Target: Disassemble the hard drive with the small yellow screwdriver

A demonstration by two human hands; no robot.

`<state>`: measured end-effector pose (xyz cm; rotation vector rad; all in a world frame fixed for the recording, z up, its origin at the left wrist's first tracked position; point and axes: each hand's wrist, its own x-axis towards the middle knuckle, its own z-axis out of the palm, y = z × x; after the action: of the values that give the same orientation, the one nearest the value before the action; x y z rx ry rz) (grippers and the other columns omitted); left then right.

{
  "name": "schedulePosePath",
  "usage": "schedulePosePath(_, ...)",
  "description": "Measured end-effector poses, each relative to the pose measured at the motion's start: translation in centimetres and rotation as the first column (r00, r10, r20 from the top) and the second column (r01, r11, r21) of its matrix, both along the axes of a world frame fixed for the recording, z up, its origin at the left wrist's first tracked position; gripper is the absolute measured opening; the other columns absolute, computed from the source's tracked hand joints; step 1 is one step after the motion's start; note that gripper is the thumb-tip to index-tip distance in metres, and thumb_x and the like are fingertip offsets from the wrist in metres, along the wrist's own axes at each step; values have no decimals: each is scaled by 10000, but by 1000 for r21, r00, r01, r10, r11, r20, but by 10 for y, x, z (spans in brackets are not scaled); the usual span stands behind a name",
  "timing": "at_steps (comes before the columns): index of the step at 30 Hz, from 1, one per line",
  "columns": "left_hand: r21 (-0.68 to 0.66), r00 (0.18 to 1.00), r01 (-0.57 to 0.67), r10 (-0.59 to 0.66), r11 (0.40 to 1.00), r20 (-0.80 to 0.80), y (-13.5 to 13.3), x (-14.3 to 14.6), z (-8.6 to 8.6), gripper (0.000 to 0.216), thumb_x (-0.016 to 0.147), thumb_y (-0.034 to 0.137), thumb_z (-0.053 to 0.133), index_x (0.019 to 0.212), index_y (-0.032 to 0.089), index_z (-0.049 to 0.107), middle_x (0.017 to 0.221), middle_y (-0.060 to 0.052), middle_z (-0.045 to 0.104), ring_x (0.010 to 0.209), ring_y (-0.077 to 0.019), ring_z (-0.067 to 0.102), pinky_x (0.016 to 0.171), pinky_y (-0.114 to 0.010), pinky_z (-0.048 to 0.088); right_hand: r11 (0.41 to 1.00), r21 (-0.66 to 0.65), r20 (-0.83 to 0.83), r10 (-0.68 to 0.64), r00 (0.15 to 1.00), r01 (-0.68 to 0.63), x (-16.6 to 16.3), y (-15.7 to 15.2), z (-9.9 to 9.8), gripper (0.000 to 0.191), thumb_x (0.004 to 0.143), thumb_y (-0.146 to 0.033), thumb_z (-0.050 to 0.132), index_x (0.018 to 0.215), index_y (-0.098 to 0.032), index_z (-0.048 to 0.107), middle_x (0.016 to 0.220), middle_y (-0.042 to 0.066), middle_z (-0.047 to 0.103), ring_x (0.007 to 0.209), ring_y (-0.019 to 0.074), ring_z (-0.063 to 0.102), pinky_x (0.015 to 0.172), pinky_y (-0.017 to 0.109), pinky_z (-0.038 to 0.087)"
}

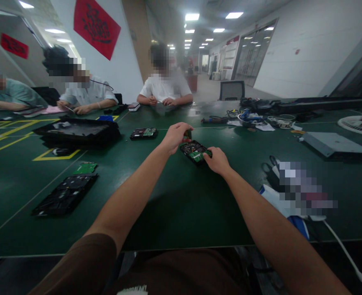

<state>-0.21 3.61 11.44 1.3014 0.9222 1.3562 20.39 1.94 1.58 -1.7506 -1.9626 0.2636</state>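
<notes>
A small black drive unit with a green circuit board rests on the green table in front of me. My right hand grips its right edge, thumb on top of the board. Over its far left corner, my left hand is closed with bent fingers around a small dark and yellowish piece, too small to name. A similar black unit with a green board lies farther off to the left. Closer on the left are a loose green circuit board and a flat black plastic frame.
Stacked black trays stand at left. To the right lie a grey metal box, a basket of cables and a blurred-out item beside a white cable. Several people sit across the green table.
</notes>
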Motion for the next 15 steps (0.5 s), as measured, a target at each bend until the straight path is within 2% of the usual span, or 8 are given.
schedulePosePath(3,14,998,-41,42,999,-49,-1,-2,3,103,815,258,682,773,166,699,797,-52,651,723,-136,593,590,-221,525,1000,1,-4,1,1000,-1,1,0,0,439,1026,-425,555,1352,-140,628,1314,168,657,1157,285,639,990,374,491)
schedulePosePath(5,-9,999,-10,9,1000,-47,-3,-2,4,111,824,270,681,804,162,694,813,-67,680,740,-150,621,588,-231,525,1000,6,0,4,1000,-4,1,0,-1,439,1028,-429,549,1347,-139,631,1307,166,659,1146,286,642,980,374,495)
schedulePosePath(11,-78,979,153,-140,985,147,-2,2,-1,151,829,290,681,878,150,651,853,-91,713,809,-188,694,660,-282,573,1000,17,14,-2,1000,1,0,0,-1,420,1029,-423,550,1329,-144,643,1284,164,668,1140,281,646,981,367,492)
schedulePosePath(15,-28,994,75,-72,997,88,2,2,-3,151,827,271,644,834,133,704,821,-70,659,745,-156,638,576,-231,517,1000,12,6,1,1000,-1,-1,-1,0,418,1028,-413,555,1326,-133,645,1291,169,667,1172,285,639,1003,368,484)
